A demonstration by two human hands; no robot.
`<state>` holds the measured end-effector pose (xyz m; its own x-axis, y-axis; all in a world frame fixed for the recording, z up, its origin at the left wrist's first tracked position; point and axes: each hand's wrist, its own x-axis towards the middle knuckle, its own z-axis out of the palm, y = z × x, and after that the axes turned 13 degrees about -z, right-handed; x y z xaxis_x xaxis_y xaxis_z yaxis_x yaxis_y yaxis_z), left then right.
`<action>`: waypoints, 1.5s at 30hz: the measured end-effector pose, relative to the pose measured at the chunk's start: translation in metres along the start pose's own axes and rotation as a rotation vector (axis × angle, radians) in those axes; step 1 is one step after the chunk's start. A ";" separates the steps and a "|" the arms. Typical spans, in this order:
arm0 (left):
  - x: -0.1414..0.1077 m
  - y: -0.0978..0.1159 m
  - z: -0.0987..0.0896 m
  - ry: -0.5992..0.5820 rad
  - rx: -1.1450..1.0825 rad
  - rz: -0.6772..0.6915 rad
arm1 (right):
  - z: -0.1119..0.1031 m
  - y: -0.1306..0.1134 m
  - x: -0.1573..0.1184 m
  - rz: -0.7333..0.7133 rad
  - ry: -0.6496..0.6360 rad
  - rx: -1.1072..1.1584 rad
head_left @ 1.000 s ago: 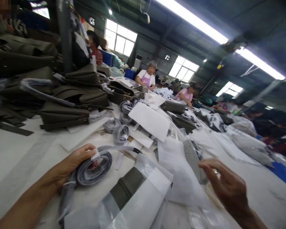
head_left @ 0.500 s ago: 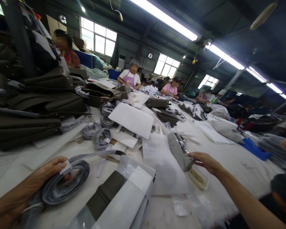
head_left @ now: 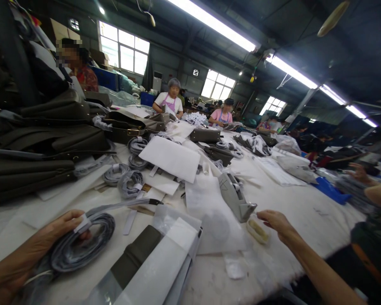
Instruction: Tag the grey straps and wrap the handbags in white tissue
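My left hand (head_left: pixel 63 228) is closed on a coiled strap (head_left: pixel 97 250) wrapped in clear film, pinching a white paper band (head_left: pixel 83 223) at the top of the coil. The strap's loose end runs right to a dark tip beside a dark olive piece (head_left: pixel 138 250) with white sheets and clear plastic over it. My right hand (head_left: pixel 276 223) has its fingers drawn together at the rim of a small plastic tub (head_left: pixel 258 231) with yellowish contents. Whether anything is between those fingertips, I cannot make out. Just left of the tub lies a grey bag-like piece (head_left: pixel 236 197).
Dark olive bags (head_left: pixel 51 142) are heaped at the left. More coiled straps (head_left: pixel 130 184) and a white sheet (head_left: pixel 169 159) lie mid-table. Another person's hand (head_left: pixel 362 173) and dark clothing are close at the right. Co-workers (head_left: pixel 170 99) sit across the table.
My right hand has come off the grey piece and moved slightly toward me, to the tub. My left hand keeps its hold on the coiled strap. Another person's hand has come into view at right.
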<state>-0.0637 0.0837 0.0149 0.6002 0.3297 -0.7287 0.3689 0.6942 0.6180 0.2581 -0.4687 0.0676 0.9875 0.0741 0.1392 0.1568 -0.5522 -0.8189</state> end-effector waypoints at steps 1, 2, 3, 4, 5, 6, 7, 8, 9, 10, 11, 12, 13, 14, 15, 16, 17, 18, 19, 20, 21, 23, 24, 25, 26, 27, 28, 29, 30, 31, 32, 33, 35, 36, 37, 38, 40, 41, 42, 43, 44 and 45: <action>0.004 -0.001 -0.002 -0.025 0.031 0.021 | -0.003 -0.001 0.000 0.008 0.023 -0.034; 0.008 -0.002 -0.005 -0.069 0.077 0.040 | -0.007 -0.003 0.000 0.010 0.045 -0.062; 0.011 -0.003 -0.007 -0.108 0.119 0.060 | -0.011 -0.006 -0.001 0.005 0.062 -0.082; 0.012 -0.005 -0.008 -0.118 0.131 0.090 | -0.012 -0.011 -0.004 -0.010 0.063 -0.081; 0.011 -0.007 -0.008 -0.127 0.141 0.123 | -0.011 -0.018 -0.009 -0.036 0.042 -0.056; 0.007 -0.010 -0.006 -0.129 0.153 0.159 | -0.006 -0.026 -0.015 -0.065 0.002 -0.013; 0.002 -0.013 -0.004 -0.133 0.168 0.206 | 0.004 -0.035 -0.023 -0.105 -0.062 0.057; -0.004 -0.015 0.000 -0.171 0.193 0.244 | 0.019 -0.046 -0.030 -0.133 -0.142 0.132; -0.009 -0.017 0.004 -0.208 0.201 0.281 | 0.039 -0.058 -0.039 -0.146 -0.213 0.168; -0.012 -0.019 0.007 -0.233 0.204 0.312 | 0.062 -0.073 -0.048 -0.165 -0.275 0.184; -0.013 -0.019 0.009 -0.216 0.192 0.330 | 0.088 -0.090 -0.059 -0.179 -0.348 0.196; -0.012 -0.020 0.009 -0.191 0.181 0.338 | 0.116 -0.110 -0.071 -0.225 -0.392 0.232; -0.011 -0.020 0.008 -0.178 0.172 0.343 | 0.143 -0.133 -0.086 -0.261 -0.499 0.275; -0.010 -0.021 0.007 -0.175 0.164 0.350 | 0.169 -0.157 -0.102 -0.314 -0.622 0.344; -0.009 -0.023 0.006 -0.178 0.156 0.359 | 0.194 -0.181 -0.119 -0.350 -0.762 0.399; -0.010 -0.025 0.005 -0.192 0.151 0.366 | 0.216 -0.203 -0.135 -0.382 -0.863 0.452; -0.011 -0.026 0.005 -0.212 0.146 0.375 | 0.236 -0.224 -0.149 -0.394 -0.936 0.503; -0.013 -0.028 0.006 -0.234 0.144 0.385 | 0.255 -0.241 -0.160 -0.397 -0.979 0.561; -0.014 -0.029 0.006 -0.258 0.142 0.396 | 0.271 -0.254 -0.169 -0.400 -1.028 0.599; -0.016 -0.030 0.007 -0.280 0.141 0.409 | 0.285 -0.263 -0.174 -0.398 -1.061 0.615; -0.017 -0.029 0.007 -0.297 0.141 0.422 | 0.298 -0.268 -0.178 -0.394 -1.071 0.620; -0.017 -0.028 0.007 -0.314 0.138 0.446 | 0.316 -0.269 -0.181 -0.383 -1.056 0.592; -0.016 -0.028 0.007 -0.316 0.137 0.453 | 0.323 -0.266 -0.181 -0.378 -1.041 0.572; -0.015 -0.027 0.007 -0.314 0.137 0.456 | 0.329 -0.262 -0.181 -0.377 -1.033 0.550; -0.014 -0.027 0.006 -0.309 0.138 0.458 | 0.334 -0.257 -0.181 -0.381 -1.030 0.529; -0.012 -0.027 0.006 -0.303 0.140 0.459 | 0.339 -0.252 -0.181 -0.389 -1.027 0.508; -0.011 -0.027 0.006 -0.294 0.145 0.459 | 0.343 -0.247 -0.181 -0.399 -1.015 0.488; -0.009 -0.028 0.006 -0.282 0.152 0.461 | 0.347 -0.243 -0.181 -0.407 -0.996 0.470; -0.007 -0.028 0.006 -0.268 0.160 0.463 | 0.350 -0.240 -0.180 -0.411 -0.976 0.457; -0.006 -0.029 0.006 -0.253 0.170 0.465 | 0.353 -0.237 -0.180 -0.411 -0.960 0.450; -0.005 -0.029 0.006 -0.237 0.182 0.467 | 0.355 -0.236 -0.180 -0.407 -0.954 0.447; -0.004 -0.030 0.006 -0.223 0.196 0.468 | 0.356 -0.235 -0.179 -0.406 -0.960 0.444; -0.004 -0.031 0.006 -0.197 0.227 0.473 | 0.358 -0.233 -0.178 -0.426 -0.979 0.409; -0.005 -0.031 0.007 -0.183 0.241 0.479 | 0.359 -0.232 -0.178 -0.450 -0.976 0.371; -0.006 -0.030 0.007 -0.167 0.256 0.488 | 0.359 -0.230 -0.176 -0.483 -0.967 0.318; -0.008 -0.030 0.007 -0.149 0.271 0.499 | 0.359 -0.228 -0.175 -0.529 -0.952 0.254; -0.013 -0.030 0.008 -0.114 0.307 0.518 | 0.359 -0.223 -0.170 -0.690 -0.900 0.117; -0.015 -0.029 0.008 -0.099 0.326 0.526 | 0.358 -0.222 -0.166 -0.816 -0.859 0.055; -0.017 -0.029 0.008 -0.084 0.345 0.533 | 0.358 -0.221 -0.162 -0.975 -0.806 0.004; -0.018 -0.029 0.008 -0.071 0.363 0.539 | 0.357 -0.222 -0.158 -1.162 -0.744 -0.030; -0.018 -0.028 0.007 -0.058 0.378 0.547 | 0.357 -0.224 -0.154 -1.361 -0.675 -0.054; -0.017 -0.028 0.007 -0.044 0.392 0.557 | 0.356 -0.228 -0.151 -1.554 -0.604 -0.070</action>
<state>-0.0793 0.0543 0.0119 0.8001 0.5388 -0.2636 0.2214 0.1431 0.9646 0.0791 -0.0585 0.0347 -0.2312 0.8302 0.5073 0.9440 0.3175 -0.0894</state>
